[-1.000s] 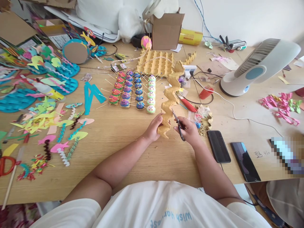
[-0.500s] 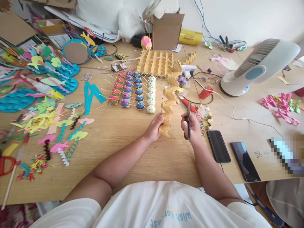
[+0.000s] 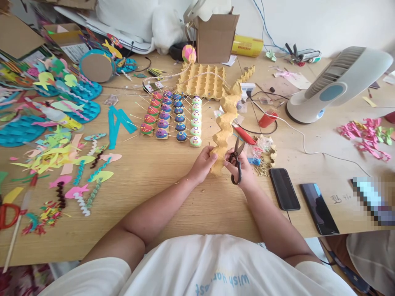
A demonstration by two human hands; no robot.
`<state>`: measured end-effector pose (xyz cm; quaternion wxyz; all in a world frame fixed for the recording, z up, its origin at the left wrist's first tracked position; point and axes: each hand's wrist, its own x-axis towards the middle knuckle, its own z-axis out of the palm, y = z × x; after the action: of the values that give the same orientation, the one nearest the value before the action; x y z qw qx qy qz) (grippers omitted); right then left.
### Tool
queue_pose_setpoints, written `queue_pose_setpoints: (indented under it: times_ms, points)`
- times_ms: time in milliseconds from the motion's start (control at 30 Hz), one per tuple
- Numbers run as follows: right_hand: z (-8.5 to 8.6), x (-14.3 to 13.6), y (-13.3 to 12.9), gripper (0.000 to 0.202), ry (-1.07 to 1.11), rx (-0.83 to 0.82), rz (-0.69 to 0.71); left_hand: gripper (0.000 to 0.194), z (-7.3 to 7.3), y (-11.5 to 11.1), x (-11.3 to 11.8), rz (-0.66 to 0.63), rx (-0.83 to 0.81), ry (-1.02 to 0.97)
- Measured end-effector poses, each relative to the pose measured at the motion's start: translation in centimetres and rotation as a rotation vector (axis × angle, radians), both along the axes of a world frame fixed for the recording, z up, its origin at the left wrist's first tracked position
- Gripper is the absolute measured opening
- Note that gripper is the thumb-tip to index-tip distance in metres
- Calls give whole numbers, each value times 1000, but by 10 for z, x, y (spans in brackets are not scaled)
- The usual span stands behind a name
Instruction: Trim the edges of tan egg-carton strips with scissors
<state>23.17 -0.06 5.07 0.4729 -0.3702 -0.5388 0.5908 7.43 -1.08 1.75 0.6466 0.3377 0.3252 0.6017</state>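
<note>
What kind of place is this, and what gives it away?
Probably a craft workspace: the right hand holds scissors, rows of painted domes stand on the table, and colored paper cutouts lie to the left.

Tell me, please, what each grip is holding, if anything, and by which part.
The left grip holds the yellow carton strip by its near end; the right grip holds the scissors by their black handles.

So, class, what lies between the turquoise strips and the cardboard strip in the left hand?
Left of the cardboard strip, the head view shows mainly painted domes in four rows: red, purple, dark blue and pale.
</note>
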Motion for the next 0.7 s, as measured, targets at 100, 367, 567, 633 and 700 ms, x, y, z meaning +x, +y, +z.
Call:
queue_pose_setpoints:
  times_ms: [100,367,567,633,700]
  points:
    - [-3,-2,1,42,65,-33,-60,56,1,-1,-1,-30,14,-38]
    - [-10,2,12,45,337,-169,-118,37,13,-2,-4,-100,-48,-153]
    - [-13,4,15,45,386,-165,-119,38,17,-2,-3,-116,-99,-157]
    - [-13,4,15,44,358,-144,-135,39,17,-2,-4,-115,-105,-137]
    - [-12,4,15,42,336,-124,-139,39,16,-2,-4,-116,-91,-94]
